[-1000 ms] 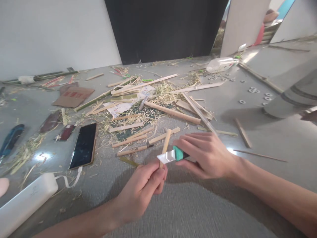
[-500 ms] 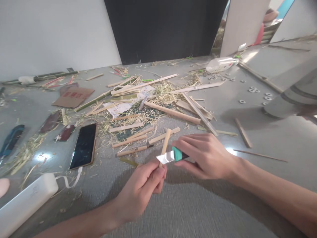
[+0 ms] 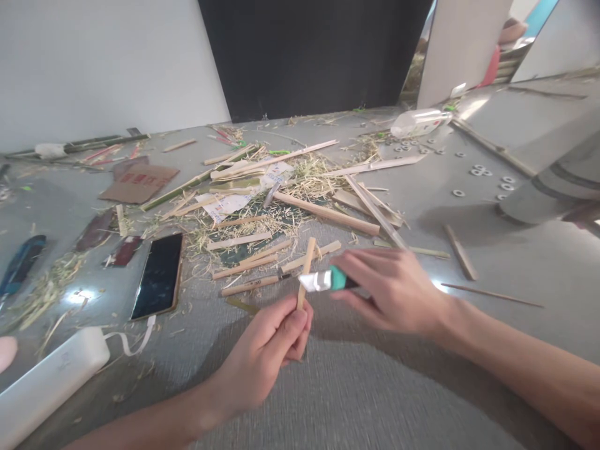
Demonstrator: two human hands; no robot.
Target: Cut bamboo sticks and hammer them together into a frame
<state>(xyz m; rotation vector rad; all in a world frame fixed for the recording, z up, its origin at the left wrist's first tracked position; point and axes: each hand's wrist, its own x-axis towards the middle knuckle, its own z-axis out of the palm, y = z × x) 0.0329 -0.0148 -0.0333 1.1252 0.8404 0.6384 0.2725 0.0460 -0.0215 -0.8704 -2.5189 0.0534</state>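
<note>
My left hand (image 3: 265, 353) pinches the lower end of a thin bamboo stick (image 3: 306, 262) that points up and away from me. My right hand (image 3: 391, 289) grips a utility knife (image 3: 325, 280) with a teal handle, its silver blade end resting against the stick about halfway up. Both hands hover just above the grey table (image 3: 356, 400) near its front. Right behind them lie several short cut bamboo sticks (image 3: 248, 265).
A black phone (image 3: 159, 273) lies to the left, cabled to a white power bank (image 3: 44, 387). Bamboo strips and shavings (image 3: 285, 181) litter the middle. Cardboard (image 3: 139, 182), a blue tool (image 3: 19, 264), a plastic bottle (image 3: 417, 122) and small white rings (image 3: 482, 175) lie around.
The knife has slid up along the stick, away from my left fingers. The stick's top has tipped slightly to the left. My left hand dropped a little.
</note>
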